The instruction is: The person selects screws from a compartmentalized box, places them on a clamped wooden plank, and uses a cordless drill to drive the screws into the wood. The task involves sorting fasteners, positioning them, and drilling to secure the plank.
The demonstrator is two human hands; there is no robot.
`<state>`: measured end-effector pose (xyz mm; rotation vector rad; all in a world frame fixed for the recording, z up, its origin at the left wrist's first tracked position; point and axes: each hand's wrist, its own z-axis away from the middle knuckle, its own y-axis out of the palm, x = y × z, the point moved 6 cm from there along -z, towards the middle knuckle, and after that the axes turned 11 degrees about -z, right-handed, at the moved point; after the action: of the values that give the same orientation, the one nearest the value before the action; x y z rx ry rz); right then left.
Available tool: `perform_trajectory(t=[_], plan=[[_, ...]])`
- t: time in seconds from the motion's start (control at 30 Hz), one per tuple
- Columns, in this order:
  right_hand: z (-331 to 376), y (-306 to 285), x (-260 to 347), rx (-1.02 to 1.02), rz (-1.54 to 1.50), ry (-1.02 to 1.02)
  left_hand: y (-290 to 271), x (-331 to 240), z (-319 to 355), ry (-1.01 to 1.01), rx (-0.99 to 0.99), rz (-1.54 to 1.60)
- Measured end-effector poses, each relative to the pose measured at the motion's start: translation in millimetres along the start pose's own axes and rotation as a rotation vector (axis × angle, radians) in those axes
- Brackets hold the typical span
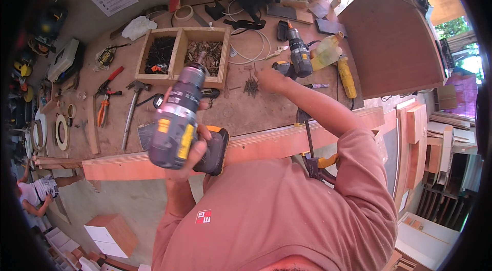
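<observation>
Plywood bench (256, 112) edge near; left hand (192, 150) clenches drill (179, 117) upright; right hand (269, 80) at 12 o'clock pinches screws (251, 86).

A grey cordless drill (177, 117) with yellow markings and a black battery base sits left of centre in the frame. It is raised off the table and tilted, its chuck pointing toward the upper right. A small loose pile of dark screws (251, 86) lies on the brown table just above the centre of the frame, to the right of the drill's chuck, flat and scattered in a tight cluster.
</observation>
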<state>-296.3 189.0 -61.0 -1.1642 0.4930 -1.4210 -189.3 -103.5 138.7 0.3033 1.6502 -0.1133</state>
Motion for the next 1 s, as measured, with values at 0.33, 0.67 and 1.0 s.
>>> perform_trajectory(t=[0.33,0.67,1.0], plan=[[-18,33,-6,0.057,-0.036,-0.101,15,23,11,0.086,0.087,-0.155],[-38,53,-29,0.023,-0.072,-0.107,12,23,14,0.115,0.004,-0.193],[-39,57,-23,0.149,0.072,-0.180,-6,17,8,0.155,-0.047,-0.335]])
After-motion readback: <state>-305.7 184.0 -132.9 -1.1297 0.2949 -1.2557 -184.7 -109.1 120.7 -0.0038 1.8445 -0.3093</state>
